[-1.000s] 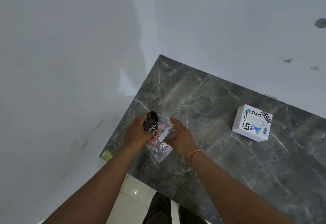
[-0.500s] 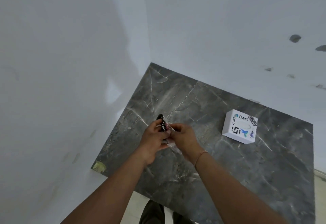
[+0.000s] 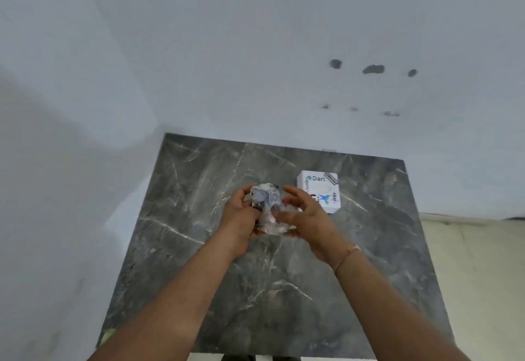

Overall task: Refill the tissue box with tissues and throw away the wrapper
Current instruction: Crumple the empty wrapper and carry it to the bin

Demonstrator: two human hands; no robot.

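Observation:
A crumpled clear plastic wrapper (image 3: pixel 267 207) with dark and red print is bunched up between my two hands above the middle of the dark marble table (image 3: pixel 199 247). My left hand (image 3: pixel 241 218) grips its left side. My right hand (image 3: pixel 305 217) cups its right side with fingers curled around it. The white tissue box (image 3: pixel 321 190), covered in stickers, stands on the table just behind and to the right of my right hand, partly hidden by its fingers.
White walls close the table in on the left and at the back, with several dark marks on the back wall (image 3: pixel 372 69). A pale floor (image 3: pixel 477 275) lies beyond the table's right edge. A yellowish patch (image 3: pixel 108 335) marks the near left corner.
The wrapper has been crushed from a flatter sheet into a ball between both hands. The view has swung right, so the table now lies squarely ahead.

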